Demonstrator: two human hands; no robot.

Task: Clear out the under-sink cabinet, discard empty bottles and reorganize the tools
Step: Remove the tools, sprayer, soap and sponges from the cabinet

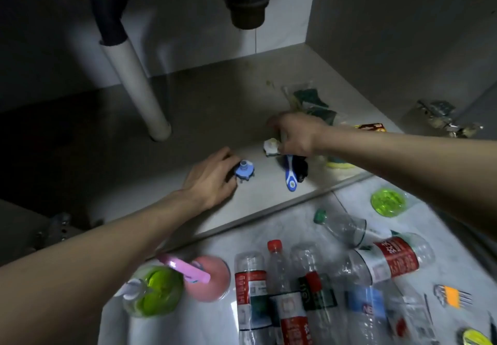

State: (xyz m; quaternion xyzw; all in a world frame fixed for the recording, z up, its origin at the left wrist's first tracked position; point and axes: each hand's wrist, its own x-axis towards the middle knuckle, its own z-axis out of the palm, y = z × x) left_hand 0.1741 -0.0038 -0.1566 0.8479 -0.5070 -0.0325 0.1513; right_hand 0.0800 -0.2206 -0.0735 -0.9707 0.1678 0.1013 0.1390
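At mid-frame on the cabinet floor [188,118], the left hand [212,180] is curling its fingers around a small blue fitting [244,170] while the right hand [295,136] is pinching a white scrap [270,147] above a blue-handled brush [290,174], with empty bottles [295,291] lying along the lower right.

Dim, grainy cabinet interior, deep shadow at left, brighter foreground floor, soft blur and wide-angle bending toward edges.

White drain pipe [139,86], door hinge [443,118].
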